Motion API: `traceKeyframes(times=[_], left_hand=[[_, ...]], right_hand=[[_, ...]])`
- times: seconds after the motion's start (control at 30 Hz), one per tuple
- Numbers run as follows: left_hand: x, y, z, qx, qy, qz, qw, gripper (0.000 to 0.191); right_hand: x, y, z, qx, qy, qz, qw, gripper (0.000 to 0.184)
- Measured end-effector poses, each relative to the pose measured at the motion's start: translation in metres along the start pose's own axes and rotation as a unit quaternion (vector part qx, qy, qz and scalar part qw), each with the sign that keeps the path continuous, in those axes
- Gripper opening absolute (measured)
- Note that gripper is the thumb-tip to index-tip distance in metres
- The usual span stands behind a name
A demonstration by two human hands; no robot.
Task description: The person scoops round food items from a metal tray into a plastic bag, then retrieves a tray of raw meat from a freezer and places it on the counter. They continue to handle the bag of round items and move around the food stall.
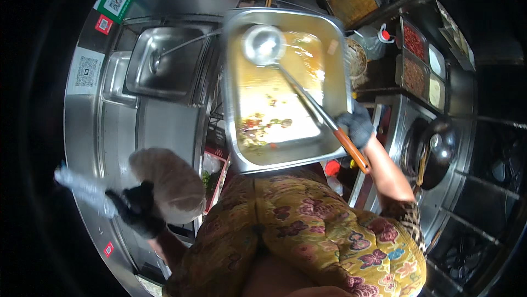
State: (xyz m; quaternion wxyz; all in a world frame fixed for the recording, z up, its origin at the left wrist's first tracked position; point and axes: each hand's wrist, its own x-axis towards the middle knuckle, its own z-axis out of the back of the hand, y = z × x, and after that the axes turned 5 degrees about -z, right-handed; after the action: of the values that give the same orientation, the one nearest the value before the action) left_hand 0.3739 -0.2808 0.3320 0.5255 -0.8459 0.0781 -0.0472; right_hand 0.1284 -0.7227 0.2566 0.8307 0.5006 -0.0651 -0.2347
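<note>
A deep rectangular stainless steel pan spans the middle of the view, with a shallow layer of yellowish liquid and bits of red and green food in it. My right hand, in a black glove, grips the pan's right rim. A metal ladle with a wooden grip lies across the pan, its handle end over my right wrist. My left hand, also gloved in black, is at the lower left, with a blurred translucent plastic bag at its fingers. Beside it is a greyish brown rounded cloth or cover.
Stainless steel trays sit on the left counter, one with a ladle inside. At the right are containers of red chillies and minced food, a jug with a red cap, and a black wok.
</note>
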Motion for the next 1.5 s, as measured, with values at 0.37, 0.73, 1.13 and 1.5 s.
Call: traceKeyframes(times=[0.37, 0.73, 1.13, 1.5], left_hand=[[0.102, 0.162, -0.316, -0.018, -0.031, 0.172, 0.984, 0.046], [0.262, 0.289, -0.529, -0.216, 0.210, 0.217, 0.928, 0.051], [0.436, 0.392, -0.700, -0.004, 0.228, 0.171, 0.958, 0.038], [0.564, 0.486, -0.788, 0.416, 0.250, -0.128, 0.865, 0.015]], right_hand=[[-0.005, -0.138, 0.202, 0.265, -0.275, -0.292, 0.877, 0.029], [0.105, -0.266, 0.344, -0.028, -0.263, -0.262, 0.928, 0.022], [0.350, -0.277, 0.447, 0.260, -0.317, -0.209, 0.888, 0.041], [0.647, -0.260, 0.542, 0.286, -0.149, -0.150, 0.935, 0.043]])
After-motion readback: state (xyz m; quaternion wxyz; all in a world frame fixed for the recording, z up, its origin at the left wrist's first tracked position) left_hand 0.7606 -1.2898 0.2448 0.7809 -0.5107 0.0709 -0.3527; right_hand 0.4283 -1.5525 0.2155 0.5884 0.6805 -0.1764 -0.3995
